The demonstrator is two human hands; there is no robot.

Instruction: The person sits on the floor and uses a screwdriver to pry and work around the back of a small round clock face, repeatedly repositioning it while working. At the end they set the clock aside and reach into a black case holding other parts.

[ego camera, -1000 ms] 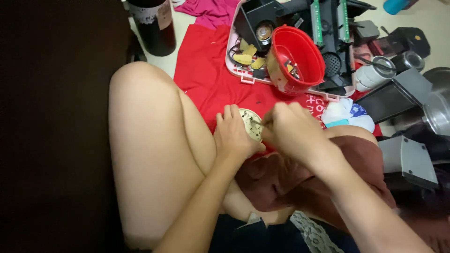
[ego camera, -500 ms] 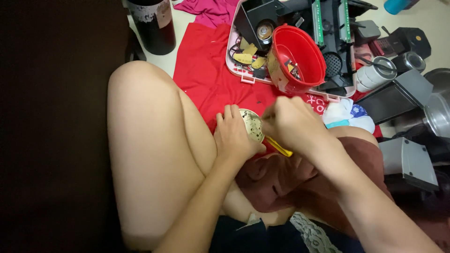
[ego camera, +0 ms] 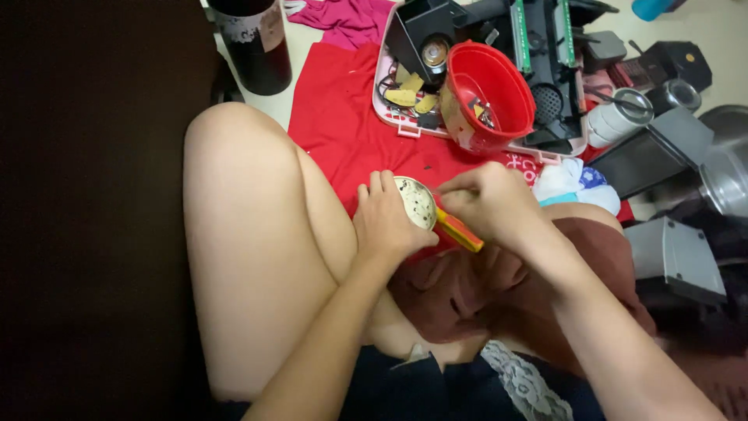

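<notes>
both hands round disc, tray near

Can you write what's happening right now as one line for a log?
left hand: holds round disc | right hand: holds yellow-red tool against disc | behind: red bowl in pink tray, red cloth

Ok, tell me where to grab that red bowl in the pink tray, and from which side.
Take the red bowl by its upper rim, coming from above. It lies tilted in the pink tray with its mouth open toward the camera, so the rim is exposed there, while black parts crowd its right side and small bits lie inside.
</notes>
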